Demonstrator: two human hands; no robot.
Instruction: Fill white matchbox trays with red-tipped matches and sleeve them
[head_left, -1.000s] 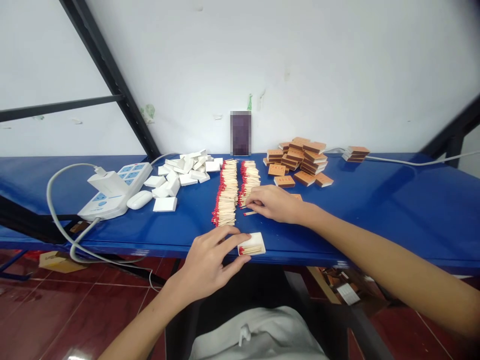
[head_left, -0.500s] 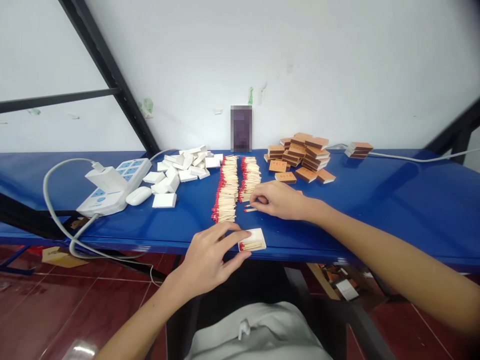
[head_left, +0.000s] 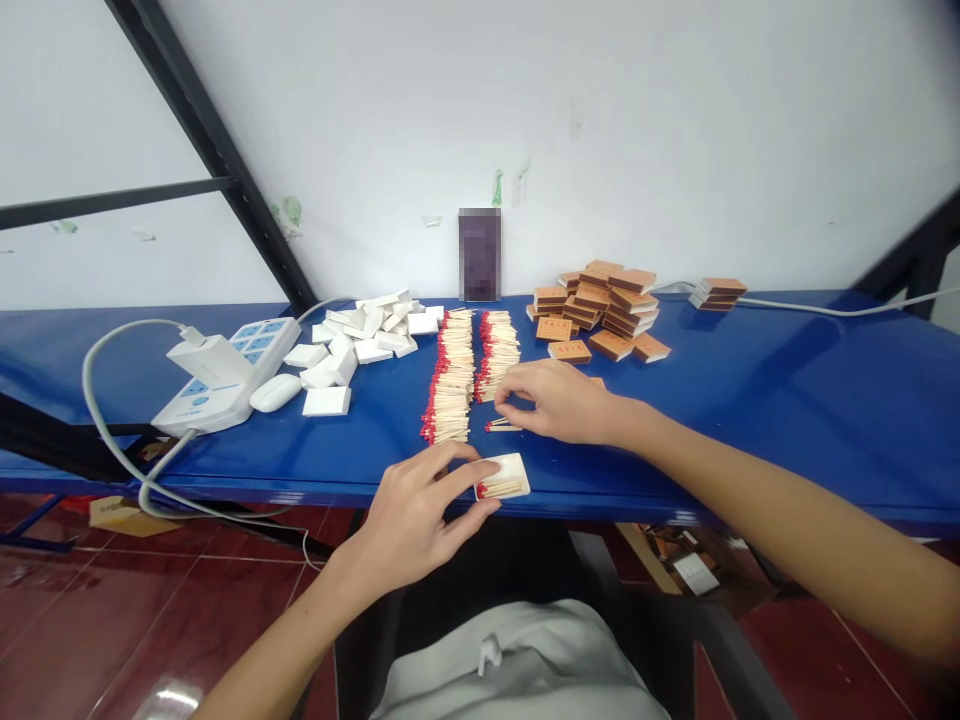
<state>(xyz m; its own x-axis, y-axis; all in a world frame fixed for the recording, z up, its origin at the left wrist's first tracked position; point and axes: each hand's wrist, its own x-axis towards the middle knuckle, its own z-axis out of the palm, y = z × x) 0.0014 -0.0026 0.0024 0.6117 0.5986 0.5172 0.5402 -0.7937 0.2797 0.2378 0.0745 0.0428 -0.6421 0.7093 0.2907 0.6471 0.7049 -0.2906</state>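
The left hand [head_left: 431,505] partly hides the tray [head_left: 512,467] (its far-left corner).

The bench [head_left: 750,400] looks like smooth, glossy painted metal. Matches [head_left: 451,385] at the centre show matt wood; brown matchboxes [head_left: 596,298] at two o'clock look like matt card, the power strip [head_left: 268,350] at nine glossy plastic, the cloth [head_left: 517,665] at six matt.

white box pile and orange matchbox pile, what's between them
The head view shows a longer match row and a shorter match row, with a dark pixelated panel behind.
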